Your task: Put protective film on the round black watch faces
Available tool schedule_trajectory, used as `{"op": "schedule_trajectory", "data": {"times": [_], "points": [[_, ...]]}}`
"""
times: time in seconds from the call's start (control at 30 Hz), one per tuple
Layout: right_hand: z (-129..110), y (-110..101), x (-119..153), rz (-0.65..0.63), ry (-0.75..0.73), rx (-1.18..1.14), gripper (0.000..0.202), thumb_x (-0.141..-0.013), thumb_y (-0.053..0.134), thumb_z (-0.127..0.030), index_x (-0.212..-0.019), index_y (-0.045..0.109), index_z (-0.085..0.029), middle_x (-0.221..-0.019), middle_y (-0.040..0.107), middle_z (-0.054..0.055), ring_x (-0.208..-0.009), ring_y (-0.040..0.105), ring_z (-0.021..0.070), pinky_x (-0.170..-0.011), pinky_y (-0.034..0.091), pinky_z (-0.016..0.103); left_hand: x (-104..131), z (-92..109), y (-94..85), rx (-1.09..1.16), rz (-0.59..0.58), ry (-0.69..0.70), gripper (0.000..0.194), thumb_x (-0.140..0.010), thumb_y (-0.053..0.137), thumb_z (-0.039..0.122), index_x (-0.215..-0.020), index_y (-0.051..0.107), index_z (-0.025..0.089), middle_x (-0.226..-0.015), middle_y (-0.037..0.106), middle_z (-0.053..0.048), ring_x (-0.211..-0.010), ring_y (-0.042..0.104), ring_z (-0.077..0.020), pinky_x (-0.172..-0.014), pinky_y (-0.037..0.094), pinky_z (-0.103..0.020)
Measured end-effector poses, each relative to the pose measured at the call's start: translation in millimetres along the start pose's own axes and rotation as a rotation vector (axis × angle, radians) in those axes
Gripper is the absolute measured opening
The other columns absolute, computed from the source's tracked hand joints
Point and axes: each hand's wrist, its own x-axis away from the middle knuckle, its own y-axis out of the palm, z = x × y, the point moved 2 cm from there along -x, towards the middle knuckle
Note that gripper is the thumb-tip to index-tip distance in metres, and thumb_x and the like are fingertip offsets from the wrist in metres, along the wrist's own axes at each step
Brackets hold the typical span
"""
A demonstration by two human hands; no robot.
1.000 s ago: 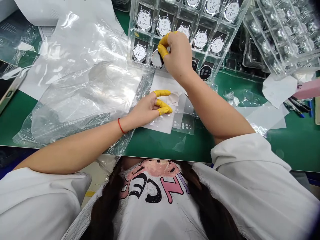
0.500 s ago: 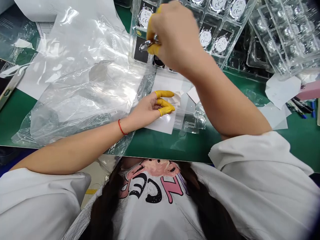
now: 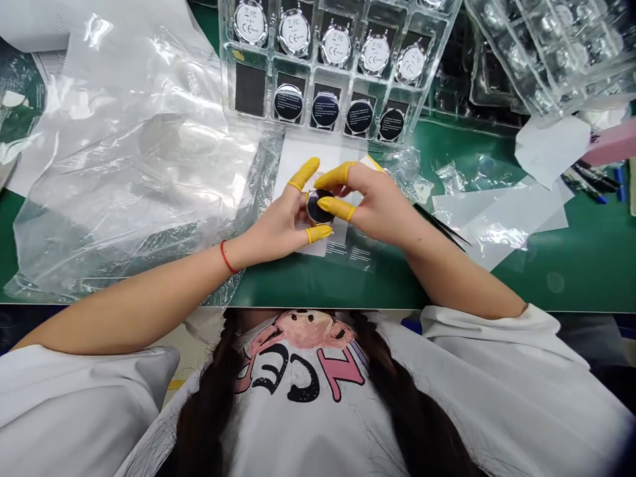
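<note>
A round watch case [image 3: 318, 207] with a dark, glossy face is held low over the table between both hands. My right hand [image 3: 372, 199] pinches it, with the thumb across its face and the forefinger at its upper edge. My left hand [image 3: 281, 222] cups its left side; the thumb is at the lower edge, one finger is at or behind the case, and the forefinger stands apart above. Yellow finger cots cover the fingertips. White paper and a clear sheet with small print [image 3: 350, 255] lie underneath.
Beyond my hands is a clear compartment tray [image 3: 308, 69] of watch cases, some back up, some dark face up; its near-left compartment shows only a black pad. More clear trays [image 3: 556, 53] are stacked right. Plastic bags [image 3: 149, 179] cover the left. Tweezers [image 3: 442, 225] lie by my right wrist.
My right hand has come down from over the tray to my left hand, bringing the watch case. My left hand has closed in around the case. The view has shifted slightly.
</note>
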Motion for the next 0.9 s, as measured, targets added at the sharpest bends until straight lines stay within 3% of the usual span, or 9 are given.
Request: {"op": "schedule_trajectory", "data": {"times": [0.13,0.2,0.3,0.37,0.43,0.57,0.7,0.8,0.9], "points": [[-16,-4,9,0.045,-0.136,0.139,0.006,-0.088,0.06,-0.024,-0.084,0.063,-0.027,-0.097,0.068,0.004,-0.096,0.061,0.0232,-0.09,0.051,0.046,1,0,-1.6,-0.092,-0.002,0.043,0.074,-0.07,0.081,0.024,-0.135,0.046,0.029,-0.12,0.061,-0.006,-0.106,0.065,-0.022,-0.087,0.059,-0.034],[-8,-19,14,0.079,-0.098,0.119,0.004,-0.087,0.061,-0.025,-0.085,0.062,-0.027,-0.092,0.068,0.003,-0.09,0.062,0.022,-0.087,0.052,0.045,2,-1,-4.1,-0.117,-0.022,0.061,0.066,-0.072,0.078,0.022,-0.131,0.049,0.027,-0.122,0.06,-0.005,-0.1,0.066,-0.0184,-0.086,0.059,-0.031],[35,-56,21,0.288,0.156,0.109,0.01,-0.082,0.067,-0.02,-0.09,0.062,-0.025,-0.098,0.07,0.008,-0.086,0.062,0.0202,-0.084,0.052,0.04,3,-2,-7.3,-0.117,-0.025,0.06,0.06,-0.075,0.075,0.02,-0.128,0.051,0.028,-0.113,0.061,-0.003,-0.09,0.065,-0.0146,-0.083,0.059,-0.03],[69,-75,24,0.242,0.454,0.271,0.017,-0.077,0.07,-0.012,-0.089,0.064,-0.022,-0.093,0.071,0.012,-0.08,0.061,0.0209,-0.079,0.051,0.042,4,-1,-7.9,-0.113,-0.017,0.046,0.059,-0.075,0.074,0.019,-0.128,0.05,0.028,-0.105,0.062,-0.002,-0.084,0.064,-0.0138,-0.081,0.059,-0.031],[85,-87,21,0.219,0.579,0.504,0.02,-0.076,0.073,-0.012,-0.094,0.067,-0.018,-0.1,0.071,0.018,-0.088,0.061,0.0257,-0.084,0.049,0.047,4,0,-6.9,-0.121,-0.026,0.026,0.059,-0.075,0.073,0.018,-0.128,0.05,0.028,-0.101,0.061,-0.001,-0.081,0.062,-0.0133,-0.079,0.059,-0.031],[49,-89,-15,0.278,0.271,0.596,0.018,-0.081,0.072,-0.018,-0.099,0.074,-0.018,-0.108,0.072,0.014,-0.091,0.064,0.0242,-0.087,0.05,0.043,3,2,-4.3,-0.145,-0.064,0.016,0.059,-0.076,0.071,0.019,-0.129,0.047,0.027,-0.102,0.06,-0.002,-0.078,0.061,-0.0124,-0.077,0.059,-0.032],[-5,-70,-83,0.038,-0.082,0.498,0.014,-0.081,0.068,-0.013,-0.091,0.078,-0.014,-0.09,0.074,0.007,-0.083,0.065,0.0197,-0.082,0.051,0.037,3,1,-5.5,-0.182,-0.06,0.001,0.061,-0.077,0.069,0.019,-0.132,0.044,0.026,-0.114,0.059,-0.004,-0.092,0.063,-0.0163,-0.08,0.06,-0.034],[-15,-54,-134,-0.155,-0.218,0.582,0.016,-0.079,0.07,-0.012,-0.093,0.077,-0.008,-0.085,0.073,0.008,-0.086,0.067,0.0239,-0.085,0.052,0.044,4,1,-7.6,-0.186,-0.063,0.022,0.061,-0.076,0.07,0.017,-0.131,0.045,0.026,-0.127,0.055,-0.006,-0.105,0.062,-0.0191,-0.085,0.061,-0.035],[-4,-40,-171,-0.235,-0.173,0.827,0.021,-0.075,0.067,-0.005,-0.094,0.076,-0.008,-0.086,0.071,0.005,-0.089,0.068,0.0286,-0.076,0.051,0.046,5,0,-9.2,-0.165,-0.075,0.038,0.059,-0.076,0.069,0.016,-0.129,0.045,0.025,-0.129,0.056,-0.006,-0.108,0.063,-0.0193,-0.088,0.061,-0.034]]}}
